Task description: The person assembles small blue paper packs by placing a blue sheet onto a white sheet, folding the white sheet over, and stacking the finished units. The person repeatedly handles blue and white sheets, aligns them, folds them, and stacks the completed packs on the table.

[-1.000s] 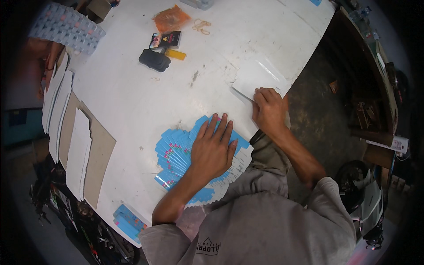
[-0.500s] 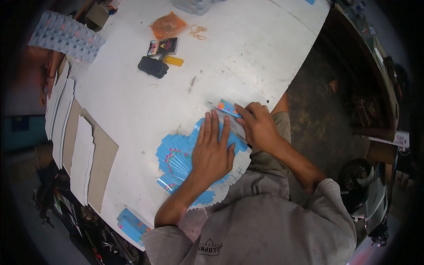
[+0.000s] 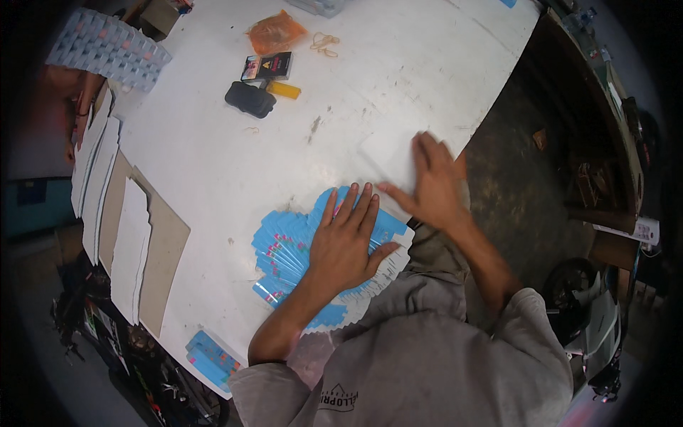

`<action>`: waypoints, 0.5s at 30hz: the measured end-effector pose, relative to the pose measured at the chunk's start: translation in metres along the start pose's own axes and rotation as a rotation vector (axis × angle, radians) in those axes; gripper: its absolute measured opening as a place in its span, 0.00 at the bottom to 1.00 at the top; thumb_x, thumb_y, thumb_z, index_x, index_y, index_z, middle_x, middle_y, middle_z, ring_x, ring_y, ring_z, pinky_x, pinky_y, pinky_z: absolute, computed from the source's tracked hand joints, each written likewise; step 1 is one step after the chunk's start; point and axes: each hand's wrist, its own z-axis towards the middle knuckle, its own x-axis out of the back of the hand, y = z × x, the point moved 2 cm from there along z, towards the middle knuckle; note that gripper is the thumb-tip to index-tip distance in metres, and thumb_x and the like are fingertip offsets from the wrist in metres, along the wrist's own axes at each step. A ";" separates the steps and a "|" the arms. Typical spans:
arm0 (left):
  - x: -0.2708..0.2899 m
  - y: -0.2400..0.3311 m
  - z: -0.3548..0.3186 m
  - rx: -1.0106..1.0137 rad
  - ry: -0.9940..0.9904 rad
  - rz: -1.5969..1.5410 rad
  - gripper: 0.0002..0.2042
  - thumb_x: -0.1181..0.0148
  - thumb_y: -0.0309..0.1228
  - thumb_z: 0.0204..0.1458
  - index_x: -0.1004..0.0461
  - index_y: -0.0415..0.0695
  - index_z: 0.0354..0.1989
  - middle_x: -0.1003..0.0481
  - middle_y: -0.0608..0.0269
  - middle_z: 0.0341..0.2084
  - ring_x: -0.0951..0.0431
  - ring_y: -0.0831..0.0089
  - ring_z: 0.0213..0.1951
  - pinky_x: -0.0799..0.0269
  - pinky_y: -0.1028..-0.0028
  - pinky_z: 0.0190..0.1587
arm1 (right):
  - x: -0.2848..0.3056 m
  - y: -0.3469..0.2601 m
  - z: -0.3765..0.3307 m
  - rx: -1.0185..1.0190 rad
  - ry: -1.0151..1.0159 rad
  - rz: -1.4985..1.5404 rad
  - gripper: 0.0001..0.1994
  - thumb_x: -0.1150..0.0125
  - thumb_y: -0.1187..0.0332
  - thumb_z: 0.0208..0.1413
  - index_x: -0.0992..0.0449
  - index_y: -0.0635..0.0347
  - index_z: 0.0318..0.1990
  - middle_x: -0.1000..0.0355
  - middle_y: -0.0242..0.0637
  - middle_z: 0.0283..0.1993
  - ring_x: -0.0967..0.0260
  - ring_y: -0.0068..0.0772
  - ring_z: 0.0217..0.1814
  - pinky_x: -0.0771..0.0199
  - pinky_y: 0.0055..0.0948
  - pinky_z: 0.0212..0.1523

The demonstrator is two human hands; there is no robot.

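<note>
Blue printed card sheets with white edges and pink marks (image 3: 284, 245) lie overlapping in a fan at the table's near edge. My left hand (image 3: 345, 245) rests flat on top of them, its fingers stretched out, hiding part of the fan. To the right, my right hand (image 3: 435, 181) is over the table with its thumb spread away from the fingers. Beside its fingers lies a blurred white flat piece (image 3: 390, 153), hard to make out against the white tabletop. Whether the right fingers touch that piece, I cannot tell.
On the white table (image 3: 206, 164) are a dark case (image 3: 250, 99), a yellow lighter (image 3: 284, 90), a cigarette pack (image 3: 267, 66), an orange bag (image 3: 276, 33) and rubber bands (image 3: 324, 44). White sheet stacks (image 3: 129, 249) line the left; another blue stack (image 3: 210, 359) sits near left.
The blue printed piece under my right hand is no longer visible; a white flat piece shows there. My right hand has moved slightly up and right, its fingers opening. My left thumb has spread outward.
</note>
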 end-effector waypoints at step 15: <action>-0.006 0.000 0.003 0.017 0.065 0.009 0.33 0.44 0.37 0.64 0.41 0.27 0.72 0.36 0.33 0.70 0.40 0.45 0.75 0.48 0.50 0.76 | -0.006 0.011 0.006 0.100 0.100 0.267 0.15 0.37 0.73 0.63 0.24 0.66 0.56 0.23 0.56 0.35 0.22 0.60 0.38 0.25 0.47 0.37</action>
